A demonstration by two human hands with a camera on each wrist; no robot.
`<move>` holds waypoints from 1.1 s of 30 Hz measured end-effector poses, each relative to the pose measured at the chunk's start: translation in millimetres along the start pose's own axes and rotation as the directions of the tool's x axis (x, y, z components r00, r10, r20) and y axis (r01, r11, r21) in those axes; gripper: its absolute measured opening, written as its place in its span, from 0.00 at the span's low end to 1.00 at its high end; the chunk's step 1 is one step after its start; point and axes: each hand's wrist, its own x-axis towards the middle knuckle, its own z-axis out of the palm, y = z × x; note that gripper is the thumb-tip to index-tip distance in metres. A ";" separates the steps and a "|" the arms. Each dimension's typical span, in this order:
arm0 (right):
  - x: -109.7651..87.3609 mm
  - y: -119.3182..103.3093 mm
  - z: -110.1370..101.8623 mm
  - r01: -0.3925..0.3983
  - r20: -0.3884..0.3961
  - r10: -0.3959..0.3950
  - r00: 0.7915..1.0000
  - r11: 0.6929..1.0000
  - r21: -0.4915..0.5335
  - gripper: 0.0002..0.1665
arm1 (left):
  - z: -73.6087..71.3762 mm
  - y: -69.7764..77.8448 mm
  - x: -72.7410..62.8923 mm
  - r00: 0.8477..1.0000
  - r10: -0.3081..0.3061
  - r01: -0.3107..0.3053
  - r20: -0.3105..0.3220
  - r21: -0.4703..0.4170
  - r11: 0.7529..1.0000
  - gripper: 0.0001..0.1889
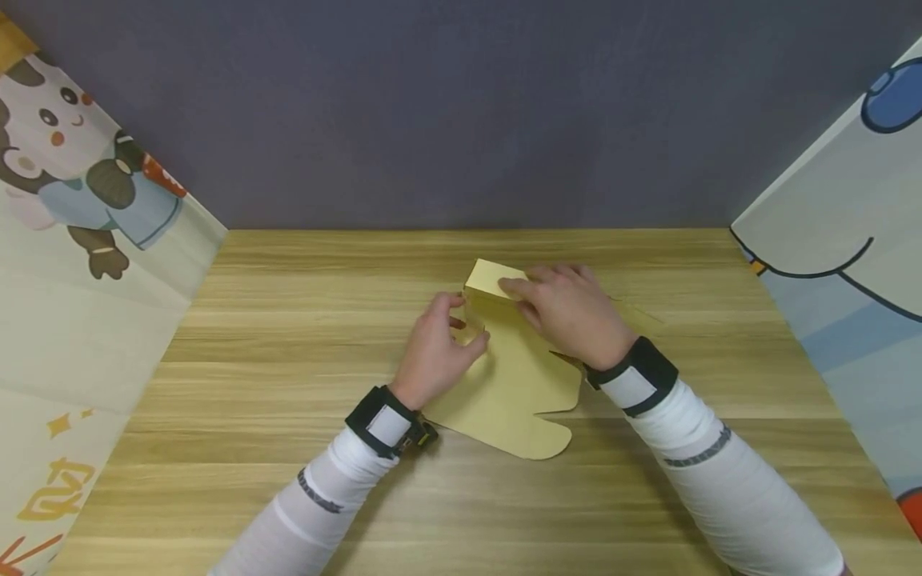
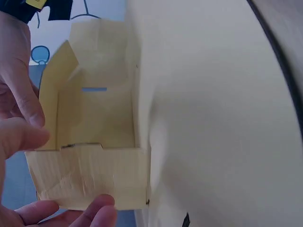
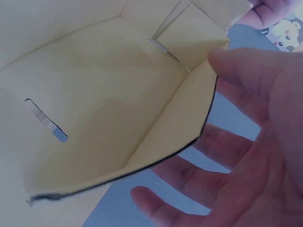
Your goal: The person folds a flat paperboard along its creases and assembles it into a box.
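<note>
A partly folded cardboard box, plain tan, lies on the table between both hands. Its wide panel with rounded tabs spreads toward the person, and a narrow side panel stands along the far side. My left hand holds the box's left end, its curled fingers around the end flap. On the far side panel, my right hand pinches the edge, thumb inside and other fingers behind it. A small slot is cut in the box's inner face.
The wood-grain table runs beneath everything. A dark grey wall rises behind it, with cartoon-printed panels on the left and right.
</note>
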 end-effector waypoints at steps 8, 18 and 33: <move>0.9 -1.8 -0.7 0.022 -0.030 -0.022 0.999 1.000 0.003 0.20 | -9.7 4.3 11.2 0.998 0.066 -0.066 0.011 0.126 0.990 0.22; 0.8 -11.2 0.4 0.017 -0.006 -0.018 1.000 1.000 -0.021 0.20 | -8.2 -1.2 26.7 0.990 0.054 -0.043 -0.132 0.087 0.995 0.08; -3.4 -27.4 -0.4 0.045 -0.062 -0.047 0.997 0.998 -0.039 0.20 | 3.4 -10.6 41.1 0.983 0.089 -0.054 -0.161 0.213 0.976 0.16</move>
